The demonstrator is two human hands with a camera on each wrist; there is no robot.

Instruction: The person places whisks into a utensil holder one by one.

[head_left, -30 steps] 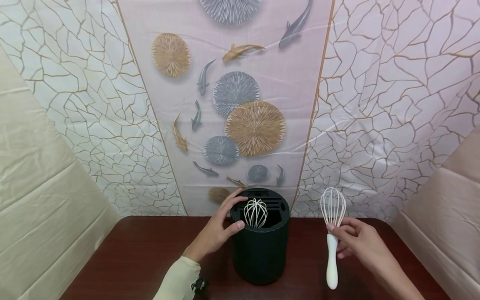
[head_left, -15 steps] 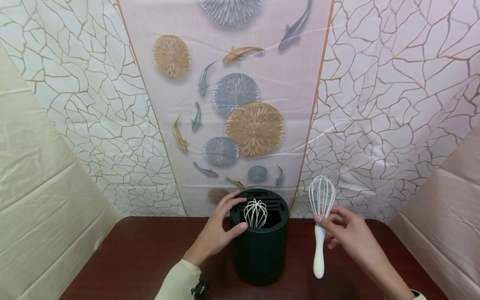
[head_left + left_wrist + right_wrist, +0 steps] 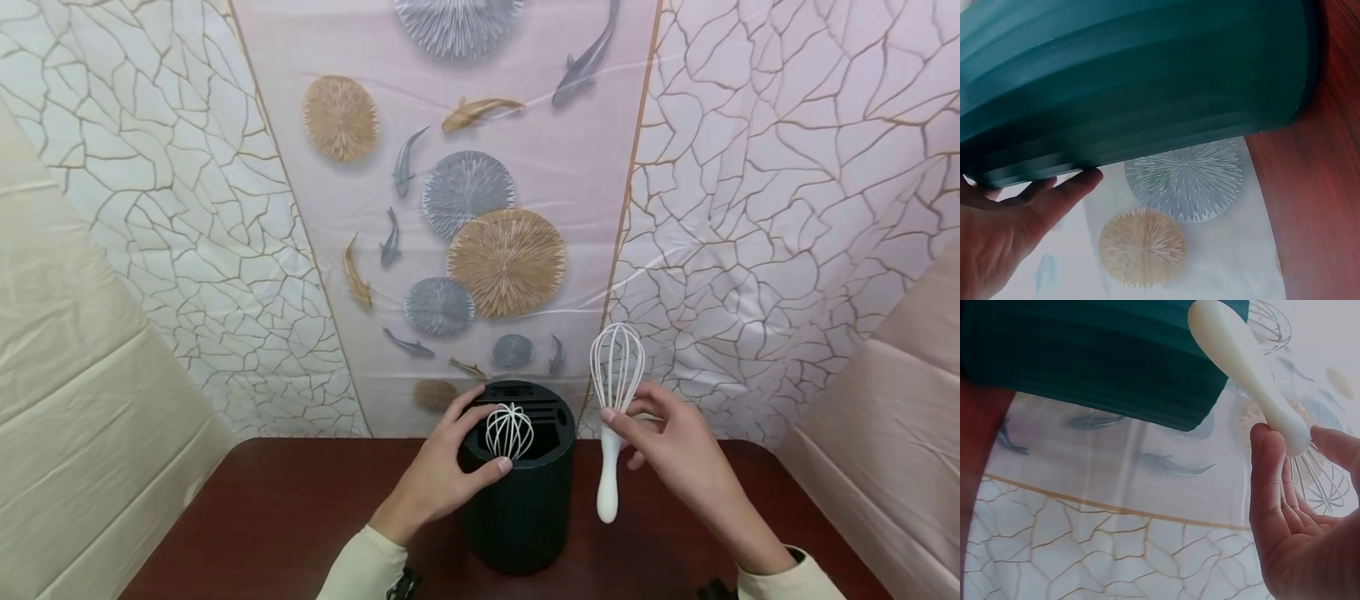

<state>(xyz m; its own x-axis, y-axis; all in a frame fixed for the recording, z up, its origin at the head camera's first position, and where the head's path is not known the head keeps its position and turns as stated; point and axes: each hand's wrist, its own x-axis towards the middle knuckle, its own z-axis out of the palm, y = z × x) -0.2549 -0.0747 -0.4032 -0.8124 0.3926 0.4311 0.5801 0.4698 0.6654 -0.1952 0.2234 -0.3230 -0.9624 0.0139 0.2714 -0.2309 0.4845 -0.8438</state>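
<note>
A dark green cylindrical utensil holder [image 3: 517,517] stands upright on the table, its slotted top facing up. My left hand [image 3: 438,475] holds its left rim, thumb at the front and fingers toward the back; in the left wrist view those fingers [image 3: 1066,197] touch its wall. Out of its large opening pokes the wire head of one whisk [image 3: 510,429]; the rest is hidden inside. To the right, my right hand [image 3: 671,437] pinches a second whisk, white-handled [image 3: 609,483], where handle meets wires. It is raised off the table, wire head up, handle down, apart from the holder.
The dark red-brown table [image 3: 300,517] ends against a patterned cloth backdrop [image 3: 465,250] with fish and round motifs. Beige padded panels [image 3: 900,400] slope in on both sides. Narrow slots [image 3: 517,392] lie in the holder's top behind the large opening.
My right hand has carried the second whisk left and upward, closer to the holder. My left thumb has slid slightly right along the front rim. The holder and the whisk in it stay put.
</note>
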